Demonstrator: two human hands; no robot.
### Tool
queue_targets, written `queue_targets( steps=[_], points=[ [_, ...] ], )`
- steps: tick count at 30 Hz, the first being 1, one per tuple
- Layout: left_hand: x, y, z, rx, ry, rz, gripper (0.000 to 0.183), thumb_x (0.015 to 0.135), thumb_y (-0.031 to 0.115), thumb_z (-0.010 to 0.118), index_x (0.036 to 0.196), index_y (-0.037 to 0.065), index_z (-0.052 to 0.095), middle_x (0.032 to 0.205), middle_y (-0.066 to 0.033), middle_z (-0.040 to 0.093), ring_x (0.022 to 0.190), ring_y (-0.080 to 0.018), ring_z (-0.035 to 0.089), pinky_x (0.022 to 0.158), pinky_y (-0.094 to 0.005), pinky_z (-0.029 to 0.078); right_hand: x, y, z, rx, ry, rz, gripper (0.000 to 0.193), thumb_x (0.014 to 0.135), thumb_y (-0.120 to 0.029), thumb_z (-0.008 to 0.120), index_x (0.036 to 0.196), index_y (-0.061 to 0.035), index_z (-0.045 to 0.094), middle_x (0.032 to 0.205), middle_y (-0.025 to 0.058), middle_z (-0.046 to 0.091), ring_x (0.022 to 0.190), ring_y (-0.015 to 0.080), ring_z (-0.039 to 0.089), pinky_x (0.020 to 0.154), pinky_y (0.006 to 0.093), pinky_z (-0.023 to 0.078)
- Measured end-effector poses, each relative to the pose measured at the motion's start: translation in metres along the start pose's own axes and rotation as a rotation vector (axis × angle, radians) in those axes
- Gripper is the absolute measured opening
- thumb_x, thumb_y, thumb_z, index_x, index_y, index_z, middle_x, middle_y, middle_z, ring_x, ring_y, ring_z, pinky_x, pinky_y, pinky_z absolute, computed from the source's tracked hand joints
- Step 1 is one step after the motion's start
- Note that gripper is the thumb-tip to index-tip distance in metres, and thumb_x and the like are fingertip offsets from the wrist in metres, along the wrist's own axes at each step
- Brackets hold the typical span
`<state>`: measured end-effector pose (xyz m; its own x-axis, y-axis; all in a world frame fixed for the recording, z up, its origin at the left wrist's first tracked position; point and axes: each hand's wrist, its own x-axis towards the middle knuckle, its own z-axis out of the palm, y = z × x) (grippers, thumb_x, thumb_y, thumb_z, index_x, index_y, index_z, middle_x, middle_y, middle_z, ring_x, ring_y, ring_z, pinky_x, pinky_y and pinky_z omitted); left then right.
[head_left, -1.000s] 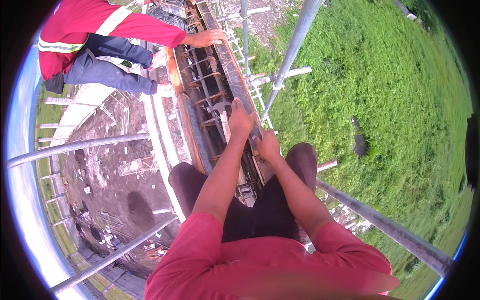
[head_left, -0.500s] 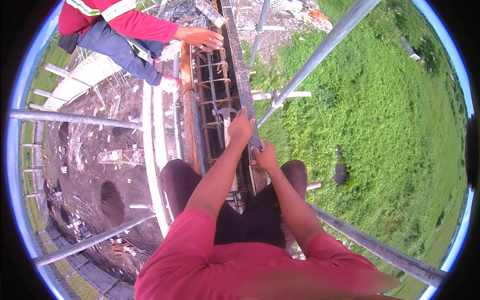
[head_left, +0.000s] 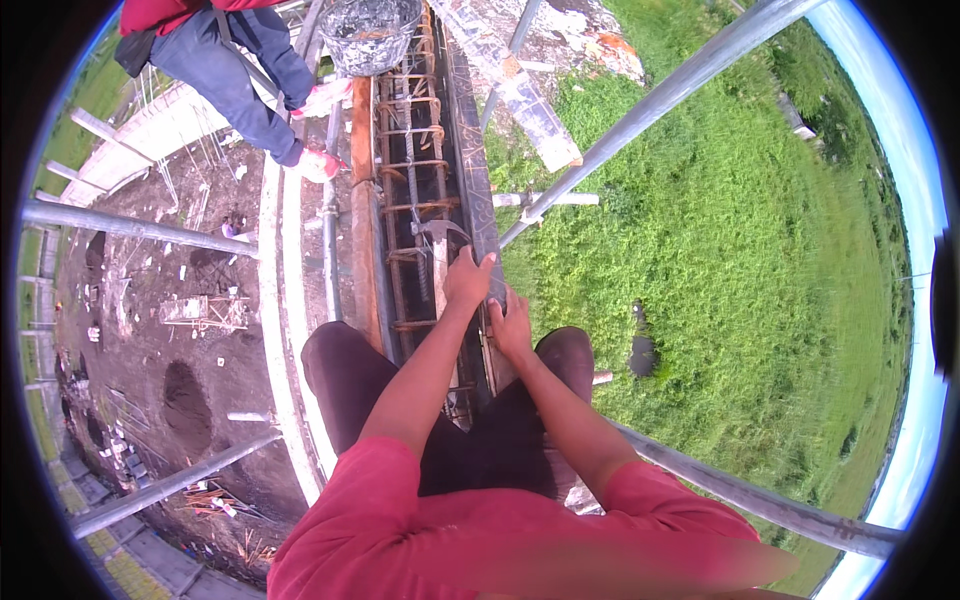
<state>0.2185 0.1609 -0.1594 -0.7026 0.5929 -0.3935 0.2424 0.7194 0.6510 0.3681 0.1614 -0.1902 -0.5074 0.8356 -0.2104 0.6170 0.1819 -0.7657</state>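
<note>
Left hand (head_left: 467,281) and right hand (head_left: 512,326) on a long board (head_left: 474,150)
The right's grip clamps its edge; whether the left's, beside a hammer (head_left: 440,233), is closed is unclear.

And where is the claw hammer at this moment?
Slightly left of centre in the head view, the claw hammer has its head over the rebar cage, beyond the left hand.

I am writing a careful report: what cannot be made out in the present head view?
Head view:
Hammer: handle partly hidden by left arm.
Left grip: underside hidden by its back.
Bucket: upper part cut off by top edge.
Co-worker: head and hands cut off there too.
</note>
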Motion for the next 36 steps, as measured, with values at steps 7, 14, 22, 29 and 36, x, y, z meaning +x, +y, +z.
queue_targets(
  steps=[7, 14, 22, 29, 36],
  points=[
    [0.007, -0.033, -0.003, -0.107, -0.048, 0.108, 0.068, 0.093, 0.049, 0.069, 0.138, 0.0, 0.056, 0.127, -0.0257, 0.068, 0.116, -0.038, 0.067, 0.097, -0.0464, 0.052, 0.036, -0.001, -0.047, 0.318, -0.007, 0.178, 0.069, 0.101, -0.05, 0.056, 0.146, 0.0013, 0.05, 0.142, 0.0224, 0.058, 0.125, 0.0343, 0.058, 0.108, 0.0434, 0.043],
    [0.016, -0.013, -0.082, -1.008, -0.14, -0.079, 0.078, 0.103, 0.062, 0.052, 0.15, 0.001, 0.045, 0.142, -0.0173, 0.059, 0.119, -0.0289, 0.065, 0.096, -0.0396, 0.052, 0.096, -0.052, -0.146, 0.84, -0.053, 0.068, 0.071, 0.108, -0.058, 0.038, 0.155, -0.0059, 0.044, 0.139, 0.0181, 0.06, 0.123, 0.0298, 0.058, 0.103, 0.0475, 0.046],
    [0.032, 0.09, -0.108, -1.202, -0.238, 0.097, 0.076, 0.107, 0.054, 0.048, 0.16, 0.003, 0.028, 0.155, -0.0191, 0.048, 0.137, -0.0282, 0.052, 0.111, -0.0464, 0.043, 0.071, -0.068, -0.102, 0.492, -0.173, -0.011, 0.053, 0.107, -0.041, 0.056, 0.14, 0.0003, 0.059, 0.126, 0.0112, 0.067, 0.113, 0.0187, 0.061, 0.098, 0.0332, 0.047],
    [0.022, 0.107, -0.073, -1.311, -0.296, 0.299, 0.035, 0.111, 0.02, 0.048, 0.139, -0.001, 0.048, 0.128, -0.0184, 0.067, 0.106, -0.0238, 0.07, 0.089, -0.0369, 0.059, 0.01, -0.043, -0.077, 0.575, -0.176, 0.008, 0.041, 0.106, -0.035, 0.057, 0.114, 0.0042, 0.064, 0.098, 0.0079, 0.066, 0.091, 0.0166, 0.057, 0.085, 0.035, 0.047],
    [-0.034, 0.091, -0.035, -1.045, -0.231, 0.129, 0.053, 0.107, 0.021, 0.057, 0.147, -0.01, 0.041, 0.135, -0.018, 0.062, 0.124, -0.02, 0.058, 0.106, -0.0348, 0.045, -0.052, -0.011, -0.106, 0.497, -0.166, 0.063, 0.034, 0.108, -0.031, 0.054, 0.105, 0.0017, 0.064, 0.086, 0.0018, 0.06, 0.082, 0.011, 0.049, 0.075, 0.0332, 0.044]
  ],
)
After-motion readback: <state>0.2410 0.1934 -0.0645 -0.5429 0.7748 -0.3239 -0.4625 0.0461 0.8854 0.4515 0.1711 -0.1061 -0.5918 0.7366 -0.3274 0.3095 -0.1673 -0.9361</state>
